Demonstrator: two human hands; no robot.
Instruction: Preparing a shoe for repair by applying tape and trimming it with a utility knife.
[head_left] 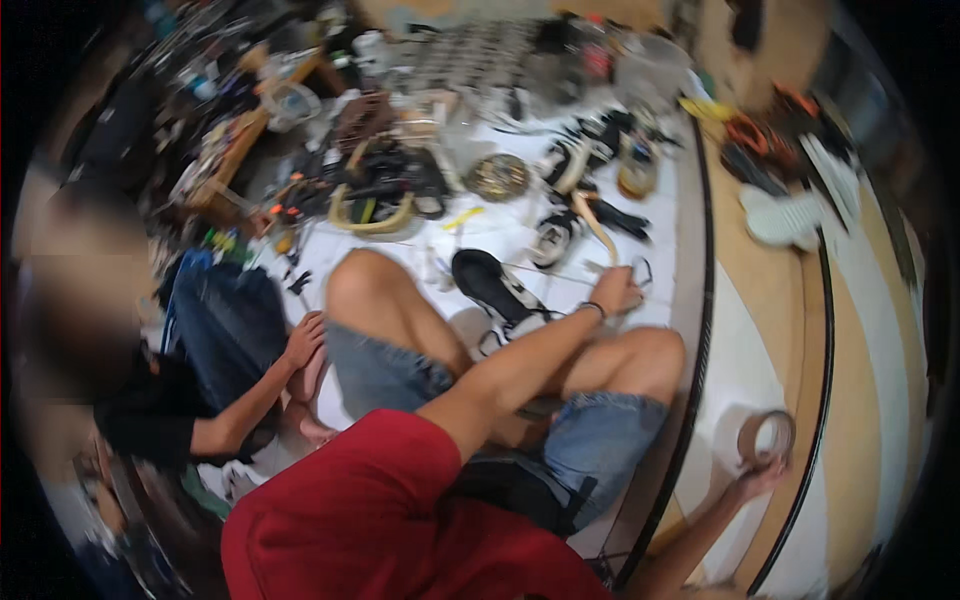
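My left hand [615, 290], with a dark band at the wrist, reaches out past my bent knees. Its fingers are closed, and a small dark loop [643, 270] sticks out beside them; blur hides what it belongs to. Off to the right, my right hand [765, 478] grips the lower rim of a brown roll of tape [768, 438], above the striped floor. A black shoe [485, 280] with a white sole lies on the white floor near my left forearm. Farther off is a black-and-white shoe [555, 240].
A person in black sits at my left, one hand [305, 342] by their foot. Ahead are a round tin of small bits [498, 177], a jar of amber liquid [637, 172] and a yellowish ring-shaped rim [370, 222]. Pale slippers [780, 216] lie at the right, beyond a dark floor edge [700, 330].
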